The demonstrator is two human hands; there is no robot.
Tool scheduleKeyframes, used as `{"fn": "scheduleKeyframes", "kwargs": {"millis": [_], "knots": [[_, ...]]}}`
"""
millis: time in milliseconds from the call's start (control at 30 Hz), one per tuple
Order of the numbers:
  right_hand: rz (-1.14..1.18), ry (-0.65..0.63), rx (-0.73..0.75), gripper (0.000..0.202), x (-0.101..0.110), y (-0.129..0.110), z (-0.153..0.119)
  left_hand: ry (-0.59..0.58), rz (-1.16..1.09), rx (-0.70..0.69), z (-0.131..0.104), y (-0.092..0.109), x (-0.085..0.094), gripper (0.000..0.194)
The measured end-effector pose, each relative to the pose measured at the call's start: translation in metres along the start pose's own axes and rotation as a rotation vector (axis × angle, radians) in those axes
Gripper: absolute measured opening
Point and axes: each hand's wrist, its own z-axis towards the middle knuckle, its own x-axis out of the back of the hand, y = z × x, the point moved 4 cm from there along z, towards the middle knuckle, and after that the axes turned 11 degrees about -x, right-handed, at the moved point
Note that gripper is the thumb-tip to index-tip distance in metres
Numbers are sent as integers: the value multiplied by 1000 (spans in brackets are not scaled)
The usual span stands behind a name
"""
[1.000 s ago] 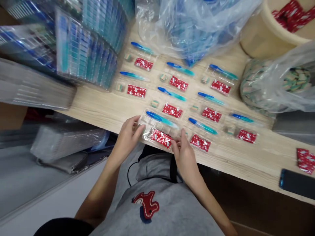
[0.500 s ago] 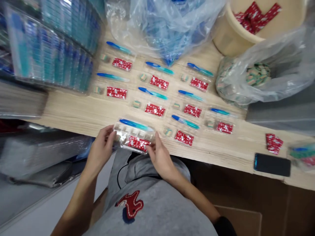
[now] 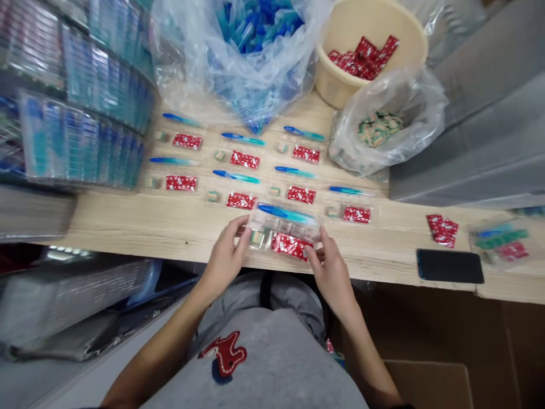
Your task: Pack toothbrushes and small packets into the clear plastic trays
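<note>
At the table's front edge, my left hand (image 3: 227, 253) grips the left end of a clear plastic blister tray (image 3: 284, 228). My right hand (image 3: 334, 264) has its thumb and fingers on the right end. In the tray are a blue-to-turquoise pen (image 3: 286, 214), a small striped block (image 3: 256, 237) and a red patterned packet (image 3: 291, 246). Several similar trays lie in rows beyond, each with a pen, block and red packet; the closest is a tray (image 3: 351, 205) to the right. Whatever lies beneath the held tray is hidden.
Behind the rows stand a plastic bag of blue pens (image 3: 187, 74), a cream tub (image 3: 340, 91) with red packets, and a bag of striped blocks (image 3: 378, 128). Stacked pen packs (image 3: 85, 136) rise at left. At right lie a phone (image 3: 450, 266), loose red packets (image 3: 443, 230) and another filled tray (image 3: 504, 241).
Both hands have carried the tray to the right along the table edge. It now covers the spot where another filled tray lay. The camera view has shifted too.
</note>
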Motion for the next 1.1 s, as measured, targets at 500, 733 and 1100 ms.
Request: {"fn": "scheduleKeyframes", "kwargs": {"millis": [500, 733, 1100], "knots": [[163, -150, -172, 57, 4, 45, -4, -132, -177, 173, -20, -20, -34, 44], [177, 40, -124, 49, 60, 31, 0, -183, -182, 74, -9, 28, -41, 38], [38, 260, -231, 79, 139, 76, 110, -276, -402, -150, 80, 60, -167, 42]]}}
